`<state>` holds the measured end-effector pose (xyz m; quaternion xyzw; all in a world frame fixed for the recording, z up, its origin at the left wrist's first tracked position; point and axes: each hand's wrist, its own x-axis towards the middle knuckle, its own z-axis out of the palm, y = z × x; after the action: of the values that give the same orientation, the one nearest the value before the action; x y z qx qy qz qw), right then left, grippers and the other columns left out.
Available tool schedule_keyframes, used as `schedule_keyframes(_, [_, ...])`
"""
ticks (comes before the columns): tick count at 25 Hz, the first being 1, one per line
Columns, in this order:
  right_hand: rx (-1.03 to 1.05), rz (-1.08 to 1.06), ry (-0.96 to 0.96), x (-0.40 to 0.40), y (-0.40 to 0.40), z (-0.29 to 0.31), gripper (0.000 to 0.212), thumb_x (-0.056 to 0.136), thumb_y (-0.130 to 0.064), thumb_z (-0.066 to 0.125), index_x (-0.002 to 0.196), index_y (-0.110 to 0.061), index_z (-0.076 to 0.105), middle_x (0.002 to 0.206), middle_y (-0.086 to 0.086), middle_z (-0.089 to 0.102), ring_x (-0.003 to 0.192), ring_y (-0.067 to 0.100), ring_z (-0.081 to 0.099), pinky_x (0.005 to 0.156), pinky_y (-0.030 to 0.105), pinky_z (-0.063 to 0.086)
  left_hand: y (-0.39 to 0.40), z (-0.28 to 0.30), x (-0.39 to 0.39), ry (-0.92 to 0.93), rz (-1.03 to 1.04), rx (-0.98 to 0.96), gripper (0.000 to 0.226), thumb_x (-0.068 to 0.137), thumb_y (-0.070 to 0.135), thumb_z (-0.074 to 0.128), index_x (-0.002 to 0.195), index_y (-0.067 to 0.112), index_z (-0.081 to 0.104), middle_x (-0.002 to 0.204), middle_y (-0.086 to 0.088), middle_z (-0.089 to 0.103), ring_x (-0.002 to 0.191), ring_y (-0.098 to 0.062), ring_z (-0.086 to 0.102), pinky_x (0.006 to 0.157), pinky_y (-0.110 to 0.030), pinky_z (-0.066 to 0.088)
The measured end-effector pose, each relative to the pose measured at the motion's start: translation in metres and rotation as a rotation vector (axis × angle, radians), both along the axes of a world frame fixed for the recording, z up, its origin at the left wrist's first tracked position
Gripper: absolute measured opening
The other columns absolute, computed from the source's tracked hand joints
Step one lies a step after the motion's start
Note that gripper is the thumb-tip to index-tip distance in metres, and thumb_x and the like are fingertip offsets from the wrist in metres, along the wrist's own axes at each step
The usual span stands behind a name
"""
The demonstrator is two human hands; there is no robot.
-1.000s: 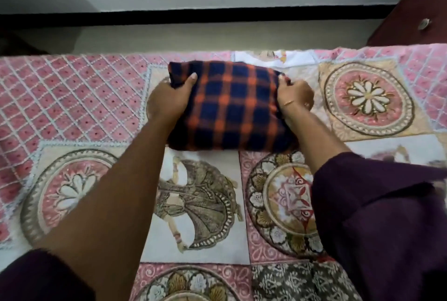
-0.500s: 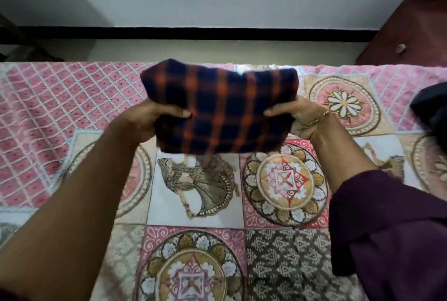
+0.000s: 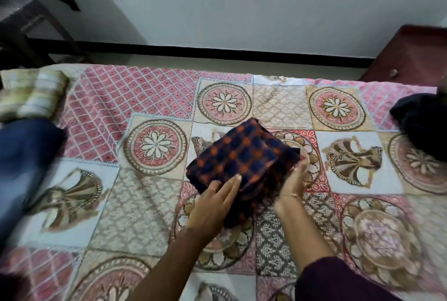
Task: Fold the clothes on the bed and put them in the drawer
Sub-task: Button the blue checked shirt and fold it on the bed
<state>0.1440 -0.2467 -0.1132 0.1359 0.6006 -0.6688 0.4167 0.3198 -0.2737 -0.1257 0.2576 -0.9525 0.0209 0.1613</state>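
A folded navy-and-orange plaid cloth (image 3: 242, 155) is held tilted just above the patchwork bedspread (image 3: 150, 216), near the middle of the bed. My left hand (image 3: 212, 204) lies flat on the cloth's near top face with its fingers straight. My right hand (image 3: 292, 179) cups the cloth's right edge from the side and below, with its fingers curled round it. A dark red wooden drawer unit (image 3: 416, 54) with a round knob (image 3: 394, 72) stands beyond the bed's far right corner.
A folded pale striped cloth (image 3: 36, 92) lies at the bed's far left, and a blue garment (image 3: 24, 155) lies just below it. A dark garment (image 3: 423, 121) is heaped at the right edge. Dark furniture (image 3: 29, 29) stands at the back left by the wall.
The plaid cloth was lifted off the bed and brought nearer and lower, now turned at an angle. My left hand shifted from gripping its side to lying flat on top. The view widened.
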Motion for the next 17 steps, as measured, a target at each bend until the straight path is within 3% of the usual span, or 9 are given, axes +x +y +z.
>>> schedule_keyframes(3, [0.161,0.3,0.475,0.025,0.01,0.009,0.099,0.071,-0.046,0.077,0.147,-0.017,0.021,0.144,0.001,0.035,0.128,0.014,0.039,0.109,0.037,0.035,0.022,0.007,-0.017,-0.006,0.008,0.037,0.092,0.036,0.012,0.085,0.124,0.008,0.059,0.124,-0.003,0.062,0.081,-0.028,0.053,0.052,-0.024,0.053])
schedule_keyframes(5, [0.189,0.416,0.538,0.018,0.016,0.005,0.099,0.069,-0.027,0.082,0.148,-0.019,0.021,0.146,0.001,0.034,0.131,0.017,0.038,0.109,0.04,0.036,0.044,0.006,-0.028,0.048,0.022,0.143,0.083,0.04,0.014,0.085,0.119,0.008,0.062,0.12,-0.003,0.064,0.079,-0.027,0.061,0.05,-0.024,0.054])
schedule_keyframes(8, [0.19,0.464,0.416,-0.005,0.038,-0.005,0.067,0.075,-0.016,0.078,0.134,-0.012,0.048,0.126,0.009,0.06,0.11,0.025,0.059,0.096,0.044,0.049,0.072,0.007,-0.034,0.128,-0.055,0.208,0.063,0.059,0.023,0.073,0.119,0.013,0.06,0.113,-0.001,0.067,0.079,-0.021,0.065,0.05,-0.021,0.052])
schedule_keyframes(11, [0.047,0.457,0.124,-0.015,0.05,0.003,0.028,0.083,-0.012,0.068,0.11,-0.007,0.063,0.088,0.011,0.072,0.074,0.024,0.068,0.066,0.034,0.059,0.044,0.028,-0.047,0.355,0.016,0.242,0.037,0.076,0.029,0.048,0.107,0.013,0.063,0.092,-0.003,0.069,0.077,-0.023,0.063,0.064,-0.028,0.047])
schedule_keyframes(13, [-0.055,0.471,0.073,-0.019,0.047,0.01,0.017,0.085,-0.011,0.064,0.102,-0.011,0.064,0.073,0.005,0.073,0.059,0.019,0.068,0.053,0.031,0.058,0.012,0.044,-0.058,0.355,0.222,0.241,0.043,0.081,0.035,0.043,0.11,0.011,0.063,0.104,-0.007,0.066,0.096,-0.028,0.06,0.079,-0.035,0.044])
schedule_keyframes(15, [-0.093,0.532,0.126,-0.022,0.043,0.012,0.012,0.086,-0.013,0.063,0.098,-0.014,0.064,0.073,0.001,0.073,0.061,0.015,0.069,0.059,0.033,0.058,-0.018,0.047,-0.058,0.24,0.494,0.34,0.056,0.087,0.046,0.045,0.131,0.012,0.049,0.133,-0.009,0.05,0.124,-0.03,0.043,0.1,-0.042,0.034])
schedule_keyframes(17, [-0.132,0.674,0.19,-0.019,0.039,0.022,0.007,0.087,-0.014,0.061,0.092,-0.015,0.065,0.075,-0.002,0.073,0.066,0.011,0.068,0.066,0.028,0.057,-0.034,0.046,-0.04,0.316,0.718,0.619,0.08,0.082,0.058,0.056,0.143,0.013,0.031,0.146,-0.01,0.036,0.135,-0.028,0.031,0.111,-0.04,0.025])
